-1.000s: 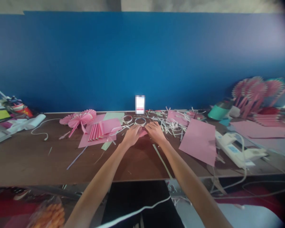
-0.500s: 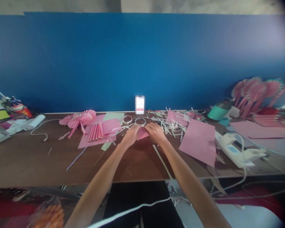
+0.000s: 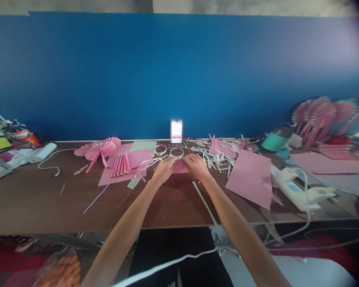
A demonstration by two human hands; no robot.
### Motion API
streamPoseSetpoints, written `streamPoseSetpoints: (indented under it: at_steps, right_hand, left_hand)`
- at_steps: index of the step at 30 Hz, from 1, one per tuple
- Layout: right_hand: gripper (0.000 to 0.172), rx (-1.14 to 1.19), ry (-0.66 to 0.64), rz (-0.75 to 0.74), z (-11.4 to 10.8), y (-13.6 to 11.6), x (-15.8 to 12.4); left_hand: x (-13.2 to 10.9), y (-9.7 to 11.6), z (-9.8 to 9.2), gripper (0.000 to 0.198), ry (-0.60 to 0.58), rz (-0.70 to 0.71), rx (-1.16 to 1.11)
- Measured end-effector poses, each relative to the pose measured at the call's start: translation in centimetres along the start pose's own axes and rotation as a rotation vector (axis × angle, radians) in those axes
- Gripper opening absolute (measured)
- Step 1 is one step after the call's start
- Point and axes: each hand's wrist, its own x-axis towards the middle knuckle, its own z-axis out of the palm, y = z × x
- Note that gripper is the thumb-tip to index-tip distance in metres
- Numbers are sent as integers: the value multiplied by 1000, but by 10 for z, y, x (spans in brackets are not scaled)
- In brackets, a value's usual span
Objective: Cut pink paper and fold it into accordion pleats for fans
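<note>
Between my two hands, at the middle of the table, is a small piece of pink paper point(image 3: 181, 167). My left hand point(image 3: 166, 167) has its fingers closed on the paper's left side, and my right hand point(image 3: 196, 165) grips its right side. The hands cover much of the paper's edges. Just beyond them lie two tape rolls, one clear point(image 3: 176, 152) and one reddish point(image 3: 160, 150). Left of my hands, pleated pink paper point(image 3: 119, 165) rests on flat pink sheets. A larger pink sheet point(image 3: 251, 177) lies to the right.
White paper strips point(image 3: 217, 159) are heaped behind my right hand. A phone point(image 3: 176, 131) stands against the blue wall. Pink paper fans point(image 3: 103, 150) lie at left. At right are a power strip point(image 3: 296, 191), its cables and a green cup-like object point(image 3: 275, 139).
My hands have moved slightly apart. More of the pink paper between them shows, and its lower edge looks more level.
</note>
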Motion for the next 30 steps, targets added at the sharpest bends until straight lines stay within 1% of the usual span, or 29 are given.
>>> streamPoseSetpoints:
  at_steps: [5,9,13,17,21,24,27,30]
  right_hand:
    - [23,37,21,7,-3,-2,1]
    - [24,53,28,3,-9,-3,1]
    - [24,67,31,3,-13,-3,1]
    - [24,78,40,19,-12,-2,1]
    - [22,72,30,6,-8,-1,1]
    - [22,68,20,7,-6,1,0]
    - [22,70,15,25,-5,3,-1]
    - [21,98,18,50,-4,6,-2]
  left_hand:
    - [0,-1,0,29,38,-64,-97]
    - [1,1,-1,28,30,-102,-198]
    - [2,8,-5,28,10,-107,-225]
    - [3,9,-3,29,17,-105,-195]
    - [2,0,1,28,46,-59,-130]
    - [1,-6,1,27,37,-27,-76]
    - [1,-8,0,27,27,-30,-11]
    - [1,-8,-2,27,43,-43,5]
